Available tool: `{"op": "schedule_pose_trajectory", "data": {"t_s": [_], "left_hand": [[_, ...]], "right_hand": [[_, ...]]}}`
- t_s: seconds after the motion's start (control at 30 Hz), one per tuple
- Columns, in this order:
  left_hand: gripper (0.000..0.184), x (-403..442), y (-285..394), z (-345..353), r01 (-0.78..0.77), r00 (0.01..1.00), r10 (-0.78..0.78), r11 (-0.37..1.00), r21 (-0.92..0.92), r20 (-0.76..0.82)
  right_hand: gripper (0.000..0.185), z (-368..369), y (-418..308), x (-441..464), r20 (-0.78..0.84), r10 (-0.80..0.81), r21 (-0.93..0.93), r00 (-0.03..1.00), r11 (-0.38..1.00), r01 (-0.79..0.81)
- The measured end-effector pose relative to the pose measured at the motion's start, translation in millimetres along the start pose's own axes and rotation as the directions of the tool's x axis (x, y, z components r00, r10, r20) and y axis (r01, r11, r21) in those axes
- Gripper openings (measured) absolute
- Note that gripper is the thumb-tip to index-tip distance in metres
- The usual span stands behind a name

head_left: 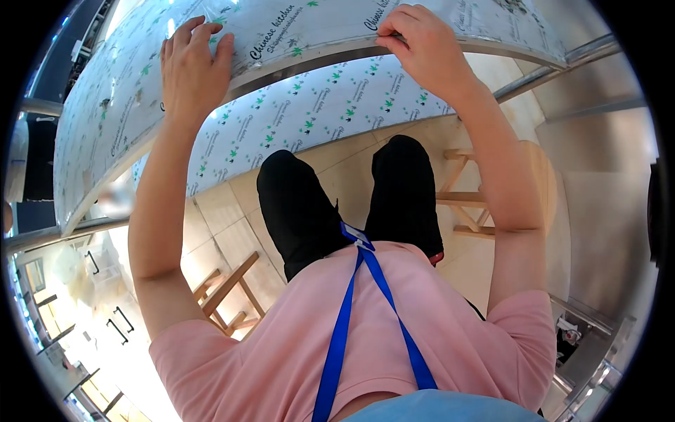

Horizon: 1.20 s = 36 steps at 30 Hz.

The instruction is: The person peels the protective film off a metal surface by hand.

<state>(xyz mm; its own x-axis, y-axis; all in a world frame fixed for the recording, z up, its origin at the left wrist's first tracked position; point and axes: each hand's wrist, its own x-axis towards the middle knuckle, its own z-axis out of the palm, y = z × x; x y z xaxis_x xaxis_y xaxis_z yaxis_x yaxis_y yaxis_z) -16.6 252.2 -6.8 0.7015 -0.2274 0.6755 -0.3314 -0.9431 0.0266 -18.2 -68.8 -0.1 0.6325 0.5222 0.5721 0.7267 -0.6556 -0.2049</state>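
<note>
My left hand (195, 70) rests on the tabletop (330, 28), its fingers spread and slightly bent over the surface. The tabletop is wrapped in pale film printed with "Chinese kitchen" and green leaves. Near the front edge, to the right, my right hand (429, 56) is closed in a pinch, thumb against the fingers. A small dark bit shows between the fingertips, too little to name. Whether the pinch touches the film or the table edge, I cannot tell.
Beneath the tabletop is a lower shelf (330, 105) with the same printed film. Wooden stools stand left (228, 288) and right (467, 200) of my legs. Metal rails (524, 84) run at the right side. A blue lanyard (341, 330) with a badge hangs over my shirt.
</note>
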Motion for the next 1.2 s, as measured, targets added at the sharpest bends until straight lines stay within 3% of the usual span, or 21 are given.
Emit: {"op": "schedule_pose_trajectory", "data": {"t_s": [0.33, 0.43, 0.63, 0.73, 0.83, 0.97, 1.2], "left_hand": [[0.032, -0.7, -1.4, 2.5, 0.014, 1.000, -0.015, 0.999, 0.033, 0.013], [0.032, -0.6, -0.8, -0.6, 0.032, 0.999, -0.033, 0.999, 0.039, 0.040], [0.031, 0.6, 0.3, -1.9, 0.054, 0.996, -0.057, 0.998, 0.035, 0.069], [0.031, 1.0, 3.2, -4.4, 0.060, 0.995, -0.063, 0.998, 0.034, 0.083], [0.030, 0.9, 2.3, -3.9, 0.056, 0.994, -0.060, 0.997, 0.050, 0.089], [0.030, 1.0, 0.8, -5.6, 0.039, 0.993, -0.046, 0.997, 0.070, 0.108], [0.029, 0.4, -0.1, -4.7, 0.040, 0.990, -0.046, 0.998, 0.045, 0.131]], "right_hand": [[0.008, -7.6, 0.6, 6.7, 0.110, -0.022, 0.003, 0.994, 1.000, 0.022], [0.008, -12.4, 12.7, -1.0, 0.059, -0.049, -0.006, 0.997, 0.999, 0.049], [0.014, -63.4, 86.0, -43.9, 0.043, 0.253, -0.089, 0.966, 0.965, -0.248], [0.020, -89.9, 142.6, -63.1, -0.008, 0.309, -0.319, 0.951, 0.900, -0.296], [0.023, -108.7, 159.2, -61.6, 0.036, 0.575, -0.244, 0.817, 0.798, -0.551], [0.025, -121.4, 145.7, -46.5, 0.131, 0.632, -0.335, 0.764, 0.754, -0.566], [0.024, -117.9, 152.1, -37.4, 0.148, 0.640, -0.383, 0.754, 0.740, -0.553]]}}
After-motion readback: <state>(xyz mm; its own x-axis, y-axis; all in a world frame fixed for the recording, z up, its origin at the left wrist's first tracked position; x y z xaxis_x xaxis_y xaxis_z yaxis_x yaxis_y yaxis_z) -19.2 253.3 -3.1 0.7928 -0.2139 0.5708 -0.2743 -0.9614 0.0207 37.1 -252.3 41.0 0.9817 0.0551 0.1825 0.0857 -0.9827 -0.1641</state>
